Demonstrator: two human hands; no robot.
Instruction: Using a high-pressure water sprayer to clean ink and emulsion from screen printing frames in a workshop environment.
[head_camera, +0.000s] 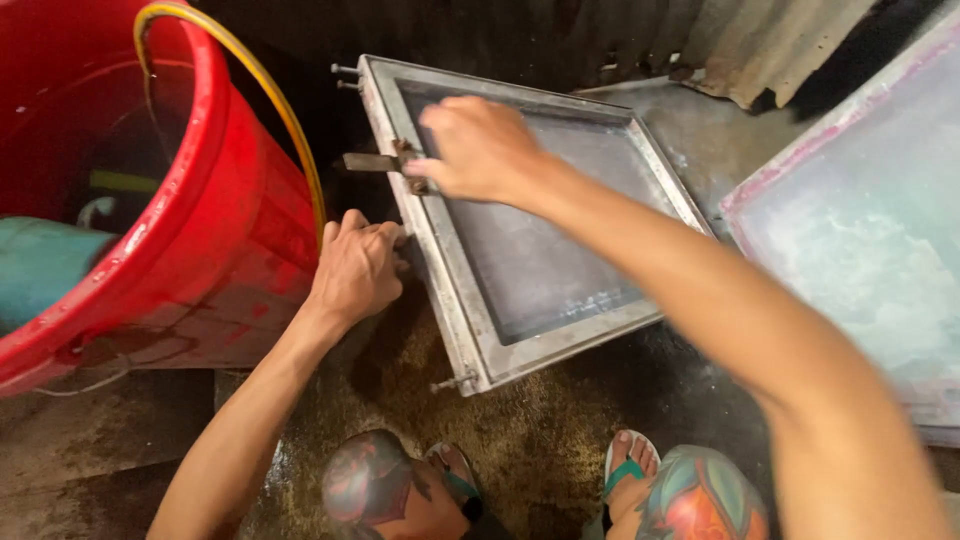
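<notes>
Left hand (358, 268) curled on frame (530, 262) edge | right hand (478, 150) fingers pinching hinge (385, 162) | red tub (130, 190), yellow hose (260, 90) crowding left | second screen (860, 220) right

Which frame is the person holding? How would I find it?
Start at the big red tub on the left; the frame lies right beside it on the wet floor. The left hand grips its edge and the right hand rests on top. It has a grey metal border and dark mesh, unlike the pink-edged frame further right.

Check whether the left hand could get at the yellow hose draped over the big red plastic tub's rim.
Probably yes: the left hand rests by the metal screen frame, close to the yellow hose on the red tub, nothing lying between them.
</notes>
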